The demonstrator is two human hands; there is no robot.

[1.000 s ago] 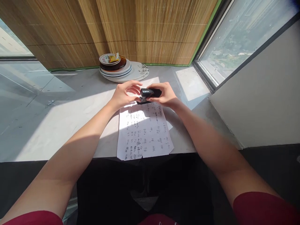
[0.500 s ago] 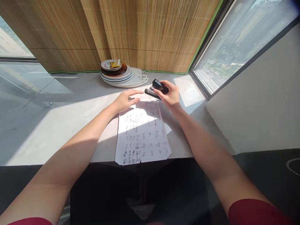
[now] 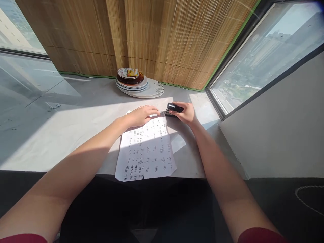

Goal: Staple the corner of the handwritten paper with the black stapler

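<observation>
Sheets of white paper covered in handwriting lie on the grey ledge, their near edge hanging over the front. My left hand lies flat on the top edge of the paper, fingers pointing right. My right hand grips a black stapler that rests on the ledge at the paper's top right corner. A short strip of staples shows by my left fingertips.
A stack of plates with a small yellow item on top stands at the back against a bamboo blind. Windows run along the right and far left. A grey wall bounds the ledge on the right.
My right hand lifted the stapler off the paper, then brought it down to the ledge at the paper's top right corner. My left hand flattened onto the paper's top edge. The view shifted.
</observation>
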